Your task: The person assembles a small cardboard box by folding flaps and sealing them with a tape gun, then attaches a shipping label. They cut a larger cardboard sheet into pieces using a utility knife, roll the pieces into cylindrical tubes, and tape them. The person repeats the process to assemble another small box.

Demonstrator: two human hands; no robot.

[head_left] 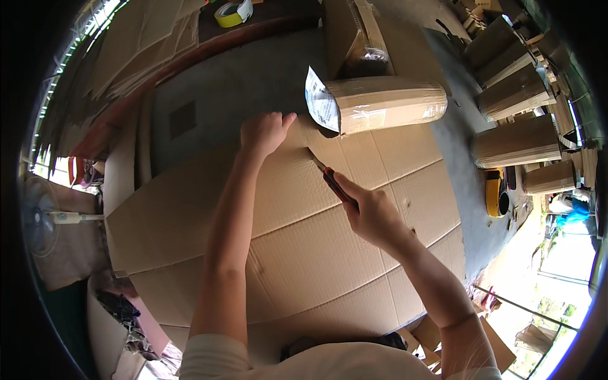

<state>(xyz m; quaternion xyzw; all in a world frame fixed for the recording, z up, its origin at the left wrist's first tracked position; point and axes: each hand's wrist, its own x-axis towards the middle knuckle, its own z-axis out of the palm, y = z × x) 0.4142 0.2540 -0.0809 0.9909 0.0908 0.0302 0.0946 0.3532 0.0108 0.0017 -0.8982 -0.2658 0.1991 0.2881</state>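
Note:
A big flat cardboard sheet (304, 253) with crease lines lies before me. My right hand (377, 215) grips a red-and-black utility knife (332, 183), its blade out and its tip at or just above the sheet. My left hand (265, 134) is closed near the sheet's far edge, thumb toward the right; whatever its curled fingers may hold is hidden. Beyond the knife, a taped, rounded cardboard package (392, 104) rests on its side, with a printed white paper (322, 104) sticking up at its left end.
A yellow tape roll (233, 14) sits on a dark surface at the far left, by stacked cardboard sheets (142, 47). Several cardboard bundles (516, 140) stand along the right, near a yellow-and-black tool (496, 193). A fan (44, 216) is at the left.

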